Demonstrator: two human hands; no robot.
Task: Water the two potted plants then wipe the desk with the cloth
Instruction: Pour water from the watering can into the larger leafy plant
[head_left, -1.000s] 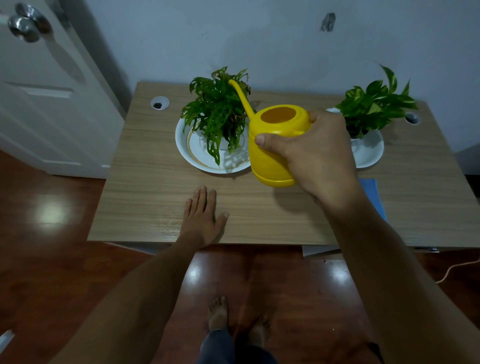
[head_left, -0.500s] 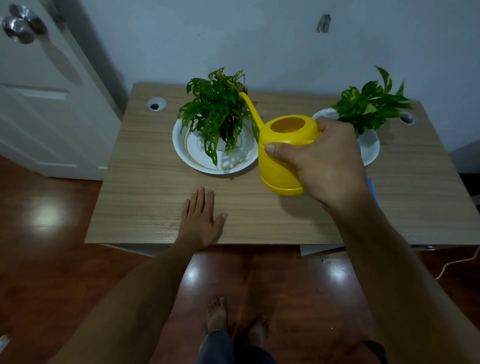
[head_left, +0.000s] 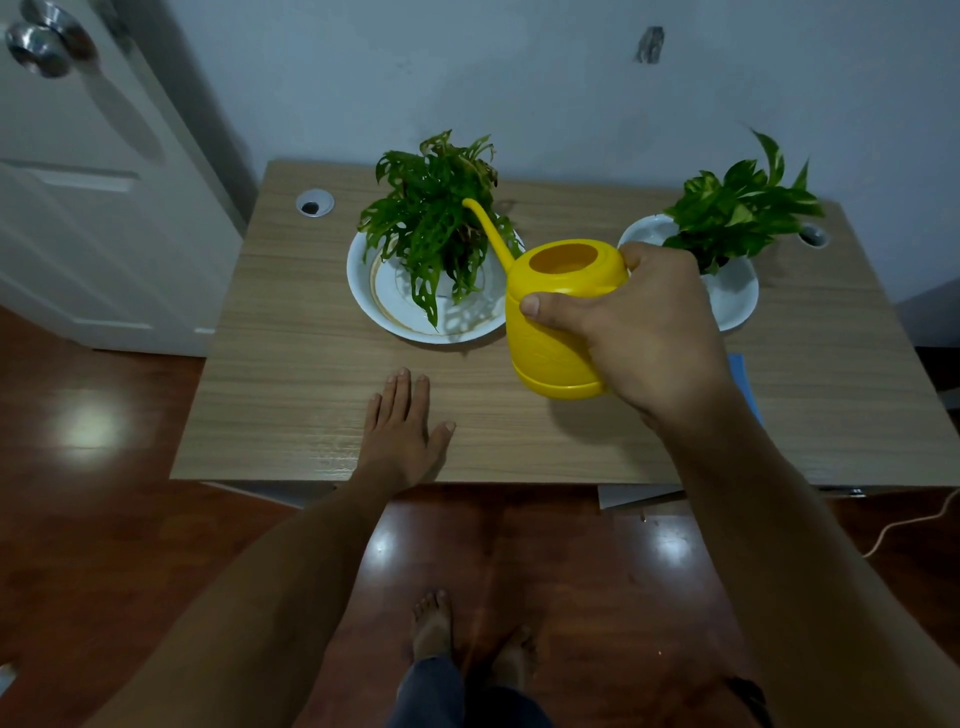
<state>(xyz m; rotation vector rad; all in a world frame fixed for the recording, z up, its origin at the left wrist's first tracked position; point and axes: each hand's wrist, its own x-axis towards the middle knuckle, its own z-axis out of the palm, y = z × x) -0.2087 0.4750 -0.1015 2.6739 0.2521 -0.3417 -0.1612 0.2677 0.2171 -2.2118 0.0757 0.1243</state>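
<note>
A pale wall and a white door (head_left: 78, 182) stand behind a wood-grain desk (head_left: 311, 405) on a glossy red-brown floor. On the desk's rear half sit two potted plants, each in a white dish: the left plant (head_left: 436, 218) in the larger dish (head_left: 374, 306), the right plant (head_left: 737, 208) in the smaller dish (head_left: 737, 296). A blue cloth (head_left: 748, 379) lies on the desk right of centre, mostly hidden by the right forearm.

Since half a second ago the yellow watering can (head_left: 556, 332) has shifted slightly rightward and sits more upright; its spout still reaches into the left plant's foliage. The left hand has not moved.

The right hand (head_left: 644, 332) grips the can from its right side, thumb laid across the front wall, fingers wrapped behind and out of sight. The can's base is near the desk top; contact cannot be determined. The left hand (head_left: 400, 431) rests flat on the desk near the front edge, fingers straight and together, holding nothing. Two cable grommets sit in the rear corners. Bare feet show on the floor below.
</note>
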